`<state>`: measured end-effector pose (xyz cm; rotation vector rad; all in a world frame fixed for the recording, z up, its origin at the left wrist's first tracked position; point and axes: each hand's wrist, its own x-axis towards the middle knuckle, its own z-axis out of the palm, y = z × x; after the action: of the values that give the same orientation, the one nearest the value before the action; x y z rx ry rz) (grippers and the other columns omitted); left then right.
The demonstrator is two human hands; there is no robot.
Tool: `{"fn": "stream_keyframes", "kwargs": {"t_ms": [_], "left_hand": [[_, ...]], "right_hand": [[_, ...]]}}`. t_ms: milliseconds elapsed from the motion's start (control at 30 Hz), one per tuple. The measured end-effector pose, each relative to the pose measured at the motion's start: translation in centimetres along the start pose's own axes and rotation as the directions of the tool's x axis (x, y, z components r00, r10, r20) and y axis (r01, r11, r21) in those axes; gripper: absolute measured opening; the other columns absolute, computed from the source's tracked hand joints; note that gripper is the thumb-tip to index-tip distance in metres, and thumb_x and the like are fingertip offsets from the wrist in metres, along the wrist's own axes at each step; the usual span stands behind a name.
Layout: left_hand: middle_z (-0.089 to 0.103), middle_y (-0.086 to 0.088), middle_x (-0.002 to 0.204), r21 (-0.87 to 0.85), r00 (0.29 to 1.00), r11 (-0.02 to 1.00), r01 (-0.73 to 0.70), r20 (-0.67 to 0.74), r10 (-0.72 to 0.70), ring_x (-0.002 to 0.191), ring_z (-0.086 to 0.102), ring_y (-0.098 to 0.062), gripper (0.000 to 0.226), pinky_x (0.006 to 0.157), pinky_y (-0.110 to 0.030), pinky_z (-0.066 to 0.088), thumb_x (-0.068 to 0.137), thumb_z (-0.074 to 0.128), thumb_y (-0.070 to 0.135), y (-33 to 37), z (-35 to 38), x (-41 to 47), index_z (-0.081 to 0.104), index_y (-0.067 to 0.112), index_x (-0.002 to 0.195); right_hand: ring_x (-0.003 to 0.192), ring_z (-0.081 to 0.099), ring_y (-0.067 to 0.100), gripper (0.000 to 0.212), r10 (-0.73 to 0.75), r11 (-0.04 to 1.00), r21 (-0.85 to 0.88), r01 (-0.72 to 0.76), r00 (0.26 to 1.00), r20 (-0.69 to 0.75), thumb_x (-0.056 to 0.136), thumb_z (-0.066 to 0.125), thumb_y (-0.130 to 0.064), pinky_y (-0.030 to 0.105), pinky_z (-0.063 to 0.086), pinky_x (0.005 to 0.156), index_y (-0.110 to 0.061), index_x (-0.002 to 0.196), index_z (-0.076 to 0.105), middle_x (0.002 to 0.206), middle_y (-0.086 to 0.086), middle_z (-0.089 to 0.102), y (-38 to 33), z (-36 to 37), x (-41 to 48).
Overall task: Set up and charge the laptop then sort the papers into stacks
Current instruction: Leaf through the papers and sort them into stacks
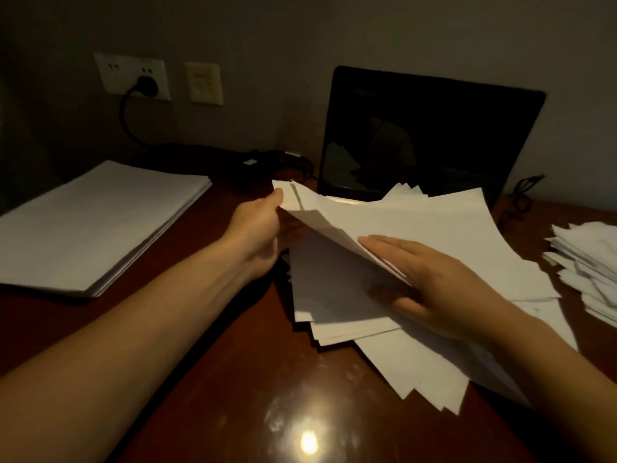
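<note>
A glossy brown desk (pixel 217 379) meets a dim wall (pixel 300 35). The left hand (pixel 260 228) pinches the far corner of the lifted sheets (pixel 434 222). The right hand (pixel 444 285) clamps their near edge above a loose pile (pixel 334 295), in front of the dark open laptop (pixel 434 135). A neat stack (pixel 93 222) lies to the left. A plug (pixel 147 85) sits in the wall socket (pixel 110 71).

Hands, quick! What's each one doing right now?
Left hand: pinches the lifted sheets at their far corner.
Right hand: holds the lifted sheets, fingers on top, thumb underneath.

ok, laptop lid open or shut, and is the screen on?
Open: the laptop lid stands upright behind the loose papers. Screen black, only reflections: apparently off.
</note>
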<state>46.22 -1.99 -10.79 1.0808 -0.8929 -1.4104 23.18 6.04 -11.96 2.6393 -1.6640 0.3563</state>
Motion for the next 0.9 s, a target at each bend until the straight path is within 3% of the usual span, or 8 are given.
{"fn": "stream_keyframes", "kwargs": {"t_ms": [100, 200, 267, 433, 533, 633, 700, 900], "left_hand": [[0.072, -0.021, 0.111, -0.061, 0.991, 0.997, 0.044, 0.132, -0.035, 0.097, 0.071, -0.031, 0.045, 0.084, -0.039, 0.058, 0.11, 0.034, 0.036, 0.3, 0.1, -0.2, 0.063, 0.003, 0.121], [0.069, -0.018, 0.123, -0.017, 0.961, 0.998, 0.055, 0.271, -0.049, 0.109, 0.069, -0.033, 0.05, 0.095, -0.042, 0.053, 0.109, 0.029, 0.037, 0.1, 0.2, -0.3, 0.059, 0.005, 0.131], [0.065, -0.013, 0.134, 0.005, 0.935, 0.999, 0.032, 0.352, -0.031, 0.127, 0.059, -0.032, 0.049, 0.109, -0.046, 0.043, 0.108, 0.029, 0.037, -0.2, 0.2, -0.3, 0.057, 0.011, 0.139], [0.061, 0.013, 0.137, 0.193, 0.896, 0.95, -0.246, 0.42, 0.146, 0.128, 0.056, -0.008, 0.05, 0.11, -0.036, 0.043, 0.1, 0.055, 0.014, -0.6, 0.0, -0.4, 0.047, 0.039, 0.142], [0.069, 0.007, 0.127, 0.216, 0.865, 0.923, -0.319, 0.465, 0.191, 0.118, 0.065, -0.01, 0.052, 0.093, -0.026, 0.056, 0.093, 0.062, 0.002, -0.5, -0.3, -0.5, 0.052, 0.026, 0.138], [0.077, 0.006, 0.106, 0.247, 0.861, 0.907, -0.342, 0.47, 0.196, 0.102, 0.072, -0.012, 0.029, 0.076, -0.02, 0.058, 0.089, 0.065, 0.002, 0.3, -0.2, -1.1, 0.068, 0.013, 0.115], [0.078, 0.002, 0.103, 0.215, 0.864, 0.905, -0.366, 0.44, 0.244, 0.1, 0.073, -0.013, 0.026, 0.076, -0.019, 0.058, 0.084, 0.069, 0.006, 0.7, -0.1, -1.3, 0.071, 0.01, 0.109], [0.077, -0.005, 0.104, 0.097, 0.916, 0.937, -0.334, 0.267, 0.299, 0.099, 0.074, -0.026, 0.024, 0.08, -0.044, 0.063, 0.09, 0.068, 0.013, 2.3, 1.2, -1.5, 0.07, 0.017, 0.114]], "right_hand": [[0.131, 0.05, 0.011, 0.046, 0.03, 0.995, 0.1, -0.016, 0.99, -0.137, 0.099, 0.044, -0.038, 0.032, 0.046, 0.107, -0.048, 0.144, 0.039, 0.143, -0.018, 0.051, 0.1, 0.1, -0.1], [0.102, 0.058, -0.009, 0.036, 0.156, 0.932, 0.358, -0.059, 0.956, -0.248, 0.104, 0.041, -0.03, 0.004, 0.045, 0.076, -0.062, 0.12, 0.049, 0.106, -0.035, 0.059, -0.1, -0.9, -0.4], [0.09, 0.06, -0.008, 0.03, 0.269, 0.838, 0.54, -0.079, 0.921, -0.283, 0.104, 0.044, -0.024, 0.007, 0.047, 0.067, -0.052, 0.109, 0.055, 0.091, -0.031, 0.061, 0.0, -1.7, -0.5], [0.088, 0.067, 0.017, 0.008, 0.51, 0.281, 0.955, -0.091, 0.858, -0.068, 0.097, 0.054, -0.02, 0.033, 0.059, 0.077, -0.021, 0.101, 0.061, 0.09, -0.007, 0.071, 0.0, -3.9, -0.7], [0.079, 0.073, 0.021, 0.015, 0.551, -0.008, 1.0, -0.015, 0.834, 0.017, 0.094, 0.055, -0.015, 0.029, 0.06, 0.064, -0.011, 0.106, 0.062, 0.089, 0.005, 0.076, 0.1, -4.5, -0.8], [0.1, 0.07, 0.032, 0.046, 0.562, -0.15, 0.987, 0.053, 0.826, 0.041, 0.085, 0.06, -0.027, 0.039, 0.062, 0.075, -0.006, 0.125, 0.059, 0.112, 0.015, 0.072, 1.0, -4.6, -0.7], [0.103, 0.07, 0.03, 0.05, 0.552, -0.161, 0.984, 0.074, 0.834, 0.028, 0.084, 0.061, -0.032, 0.04, 0.062, 0.074, -0.01, 0.128, 0.058, 0.115, 0.012, 0.071, 1.7, -4.6, -0.8], [0.107, 0.068, 0.031, 0.055, 0.465, 0.133, 0.989, 0.059, 0.878, -0.114, 0.085, 0.071, -0.014, 0.042, 0.06, 0.079, -0.021, 0.136, 0.052, 0.119, 0.007, 0.07, 3.4, -4.8, -1.3]]}}
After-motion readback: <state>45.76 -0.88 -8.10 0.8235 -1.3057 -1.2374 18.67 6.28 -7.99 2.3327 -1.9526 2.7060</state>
